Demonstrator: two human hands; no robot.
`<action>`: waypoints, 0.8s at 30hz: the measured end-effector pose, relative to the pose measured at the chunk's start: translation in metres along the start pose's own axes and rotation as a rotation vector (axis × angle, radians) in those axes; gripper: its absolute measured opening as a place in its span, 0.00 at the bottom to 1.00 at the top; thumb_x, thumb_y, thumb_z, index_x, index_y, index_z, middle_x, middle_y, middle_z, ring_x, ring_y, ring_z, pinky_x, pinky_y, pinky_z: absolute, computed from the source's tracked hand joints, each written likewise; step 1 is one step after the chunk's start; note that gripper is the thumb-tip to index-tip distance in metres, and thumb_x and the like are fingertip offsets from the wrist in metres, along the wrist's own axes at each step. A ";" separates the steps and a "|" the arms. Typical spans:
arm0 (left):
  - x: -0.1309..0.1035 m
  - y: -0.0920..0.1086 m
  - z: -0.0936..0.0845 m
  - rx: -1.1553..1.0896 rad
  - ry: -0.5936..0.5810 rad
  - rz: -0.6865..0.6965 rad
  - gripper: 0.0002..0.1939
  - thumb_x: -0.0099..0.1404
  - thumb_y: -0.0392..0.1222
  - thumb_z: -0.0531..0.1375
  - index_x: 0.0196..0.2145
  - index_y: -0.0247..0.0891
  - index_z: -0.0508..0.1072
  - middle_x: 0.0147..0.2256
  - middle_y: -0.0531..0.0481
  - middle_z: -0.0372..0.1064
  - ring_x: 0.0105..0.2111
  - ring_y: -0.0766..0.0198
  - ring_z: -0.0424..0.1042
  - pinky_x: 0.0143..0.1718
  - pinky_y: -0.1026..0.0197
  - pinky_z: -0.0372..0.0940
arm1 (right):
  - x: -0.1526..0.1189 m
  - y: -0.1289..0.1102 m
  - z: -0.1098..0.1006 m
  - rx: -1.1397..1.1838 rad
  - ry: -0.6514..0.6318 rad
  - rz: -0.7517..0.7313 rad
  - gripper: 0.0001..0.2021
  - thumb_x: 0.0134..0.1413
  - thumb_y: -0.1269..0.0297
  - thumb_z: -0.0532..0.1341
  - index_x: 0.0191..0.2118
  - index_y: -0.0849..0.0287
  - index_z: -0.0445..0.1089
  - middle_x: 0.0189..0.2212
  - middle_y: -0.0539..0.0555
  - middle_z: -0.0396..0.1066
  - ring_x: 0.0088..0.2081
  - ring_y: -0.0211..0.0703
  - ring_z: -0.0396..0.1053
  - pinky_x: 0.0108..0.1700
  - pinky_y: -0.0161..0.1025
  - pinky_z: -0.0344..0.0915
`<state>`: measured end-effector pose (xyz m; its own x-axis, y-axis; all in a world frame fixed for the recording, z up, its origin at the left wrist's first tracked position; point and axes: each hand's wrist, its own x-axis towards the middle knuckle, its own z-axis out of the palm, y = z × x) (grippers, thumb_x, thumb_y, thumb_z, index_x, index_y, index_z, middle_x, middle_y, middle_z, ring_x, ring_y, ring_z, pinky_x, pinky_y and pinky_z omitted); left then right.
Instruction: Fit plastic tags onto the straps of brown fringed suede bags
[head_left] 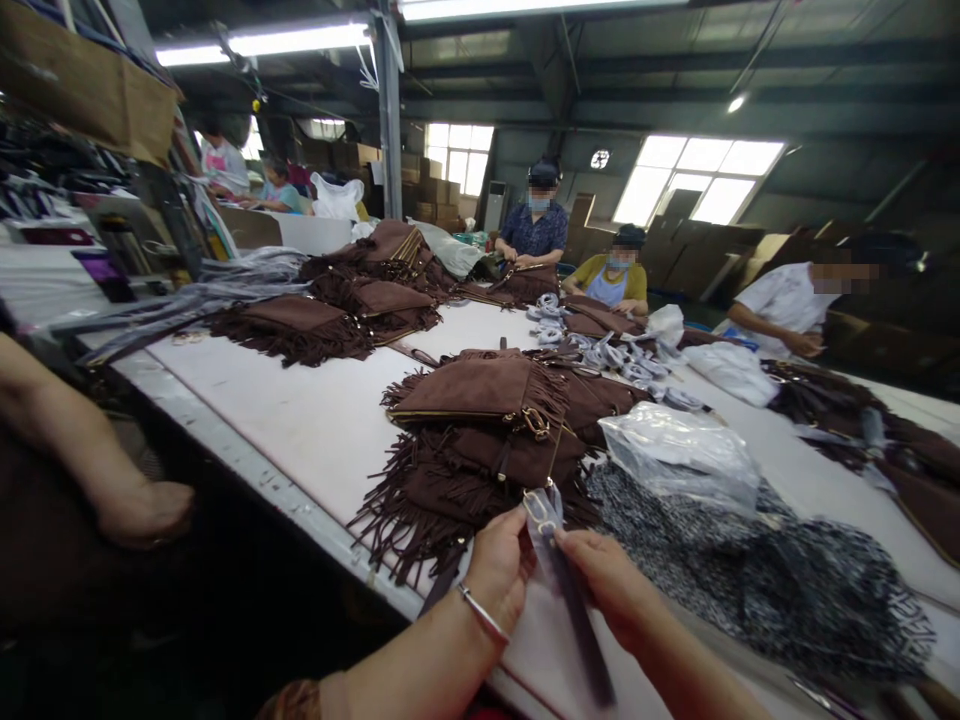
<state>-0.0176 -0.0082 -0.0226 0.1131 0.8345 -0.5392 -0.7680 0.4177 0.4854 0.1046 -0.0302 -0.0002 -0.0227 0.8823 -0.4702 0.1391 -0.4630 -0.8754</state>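
Between my two hands is a dark brown strap (pixel 577 620) with a gold buckle at its upper end, covered by thin clear plastic. My left hand (pixel 504 568) pinches the strap's left edge beside the buckle; a silver bangle circles that wrist. From the other side, the thumb and fingers of my right hand (pixel 604 570) close on the strap just below the buckle. Right beyond my hands lies a pile of brown fringed suede bags (pixel 480 385) with gold zips and clips. The strap's lower end hangs loose and is blurred.
Crumpled clear plastic (pixel 679 445) and a black-and-white patterned cloth (pixel 757 570) lie to the right. More fringed bags (pixel 292 325) and a bundle of wrapped straps (pixel 217 285) are at left. A person's arm (pixel 90 450) shows at far left. Co-workers (pixel 536 225) work across the white table (pixel 247 420).
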 end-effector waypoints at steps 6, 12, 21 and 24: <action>-0.006 0.001 -0.004 -0.097 0.006 -0.020 0.09 0.60 0.42 0.61 0.31 0.32 0.74 0.25 0.48 0.73 0.23 0.65 0.71 0.27 0.65 0.64 | 0.018 0.001 0.012 -0.015 0.083 -0.095 0.19 0.45 0.48 0.62 0.23 0.62 0.68 0.16 0.48 0.66 0.18 0.34 0.58 0.22 0.32 0.51; -0.030 -0.015 -0.018 0.052 -0.170 0.019 0.17 0.56 0.48 0.67 0.39 0.32 0.76 0.34 0.44 0.76 0.33 0.62 0.73 0.36 0.63 0.65 | 0.020 -0.004 0.023 -0.033 0.073 -0.207 0.19 0.47 0.48 0.60 0.25 0.63 0.72 0.20 0.51 0.70 0.25 0.39 0.65 0.28 0.35 0.60; -0.028 -0.013 -0.020 0.348 -0.162 -0.020 0.19 0.52 0.53 0.67 0.26 0.31 0.74 0.21 0.49 0.69 0.21 0.67 0.64 0.24 0.65 0.57 | 0.018 -0.006 0.001 -0.212 0.091 -0.175 0.23 0.50 0.44 0.56 0.23 0.61 0.68 0.16 0.50 0.66 0.20 0.38 0.64 0.20 0.33 0.56; -0.033 -0.008 -0.022 0.411 -0.141 0.011 0.15 0.54 0.49 0.65 0.30 0.34 0.72 0.20 0.53 0.66 0.19 0.69 0.61 0.21 0.66 0.56 | 0.023 -0.008 0.006 -0.092 0.035 -0.112 0.21 0.50 0.46 0.59 0.24 0.62 0.69 0.15 0.49 0.66 0.17 0.36 0.63 0.18 0.32 0.54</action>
<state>-0.0290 -0.0465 -0.0237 0.2132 0.8690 -0.4465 -0.4584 0.4926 0.7398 0.0966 -0.0072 -0.0050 -0.0085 0.9313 -0.3640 0.2280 -0.3526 -0.9076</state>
